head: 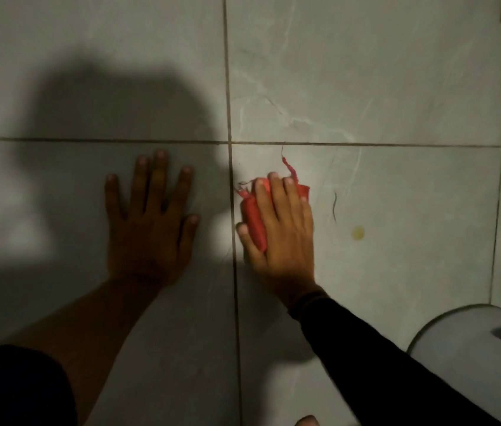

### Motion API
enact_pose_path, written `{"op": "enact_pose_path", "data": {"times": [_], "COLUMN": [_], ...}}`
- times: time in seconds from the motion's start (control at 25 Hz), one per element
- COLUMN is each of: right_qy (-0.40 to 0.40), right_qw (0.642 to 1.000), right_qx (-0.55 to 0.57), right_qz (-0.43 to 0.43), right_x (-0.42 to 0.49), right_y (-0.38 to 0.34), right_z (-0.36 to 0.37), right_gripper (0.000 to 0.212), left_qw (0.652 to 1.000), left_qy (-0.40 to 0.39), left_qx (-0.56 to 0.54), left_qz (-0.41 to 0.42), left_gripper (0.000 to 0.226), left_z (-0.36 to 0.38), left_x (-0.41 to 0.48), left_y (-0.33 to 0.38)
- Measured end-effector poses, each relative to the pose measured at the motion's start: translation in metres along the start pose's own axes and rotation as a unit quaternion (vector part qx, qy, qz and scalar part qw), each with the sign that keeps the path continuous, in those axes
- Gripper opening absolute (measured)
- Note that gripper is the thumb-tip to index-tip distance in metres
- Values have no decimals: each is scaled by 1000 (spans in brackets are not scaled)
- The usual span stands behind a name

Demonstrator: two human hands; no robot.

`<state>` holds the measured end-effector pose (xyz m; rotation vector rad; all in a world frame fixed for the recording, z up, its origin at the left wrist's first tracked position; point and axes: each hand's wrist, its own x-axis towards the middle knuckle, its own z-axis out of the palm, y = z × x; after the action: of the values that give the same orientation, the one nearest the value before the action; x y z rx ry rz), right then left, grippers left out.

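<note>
At the near left edge a dark sleeve (12, 388) is seen, and a bare forearm is extended from it toward the far side. The left hand (151, 222) is laid flat on the tiled surface (381, 87), its fingers straight and spread, with nothing held. It is covered by a broad shadow (114, 112) that is cast across the left tiles.

From the near right, an arm in a black sleeve (396, 364) is stretched out. The right hand (279, 229) is pressed down on a red cloth (253, 219). Its fingers are kept straight and close together on top of the cloth, and the thumb is set out along the cloth's left side. The cloth is bunched under the palm and lies just right of the vertical grout line (227, 72), near the crossing of the four tiles. Frayed threads are trailed from its far edge.

To the right of the cloth, apart from it, a dark strand (334, 207) and a yellowish spot (358, 233) are seen on the same tile. At the near right corner a white rounded object (473, 364) is partly shown.
</note>
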<state>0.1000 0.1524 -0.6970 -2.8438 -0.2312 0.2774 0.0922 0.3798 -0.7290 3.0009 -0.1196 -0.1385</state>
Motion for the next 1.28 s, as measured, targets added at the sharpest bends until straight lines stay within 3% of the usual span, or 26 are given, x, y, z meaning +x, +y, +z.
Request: {"op": "enact_pose_path", "data": {"times": [0.12,0.16,0.28,0.36,0.48,0.56,0.68,0.76,0.84,0.92,1.0,1.08,1.2,1.28], "right_qy": [54,58,-17,-68,8,60,-40,-23,56,112,96,67,134,137], "right_qw": [995,995,998,993,997,995,998,991,959,953,966,955,917,931], "right_qx": [-22,-16,-9,-40,-68,-41,-18,-19,16,32,31,68,61,45], "right_qz": [84,77,-58,-88,20,69,39,134,277,279,238,279,370,334], "right_x": [58,68,-11,-80,-50,-29,-112,-140,-99,-48,-55,-91,-56,-5], "right_y": [3,-9,-34,-17,6,-15,-29,8,48,59,53,53,98,104], "right_z": [-6,-1,17,4,6,14,24,9,0,1,8,2,-14,-20], "right_gripper": [76,78,71,68,60,63,64,65,67,70,74,77,75,73], "left_qw": [1000,1000,1000,1000,1000,1000,1000,1000,1000,1000,999,999,999,999], "left_qy": [0,0,0,-5,0,2,5,4,8,8,11,9,7,6], "left_qx": [1,-2,-14,-19,-12,-18,-25,-26,-22,-25,-39,-38,-39,-32], "left_qz": [1,-1,-6,-6,-7,-7,-10,-13,-9,-7,-5,-8,-10,-7], "left_gripper": [74,73,73,74,75,75,75,75,75,75,74,74,75,75], "left_z": [6,7,6,5,7,8,9,11,13,14,12,10,9,9], "left_x": [2,2,1,-1,0,2,0,-2,-2,1,1,-1,-1,2], "left_y": [0,1,-1,-1,2,-1,-2,-3,-1,-3,-4,-4,0,-1]}}
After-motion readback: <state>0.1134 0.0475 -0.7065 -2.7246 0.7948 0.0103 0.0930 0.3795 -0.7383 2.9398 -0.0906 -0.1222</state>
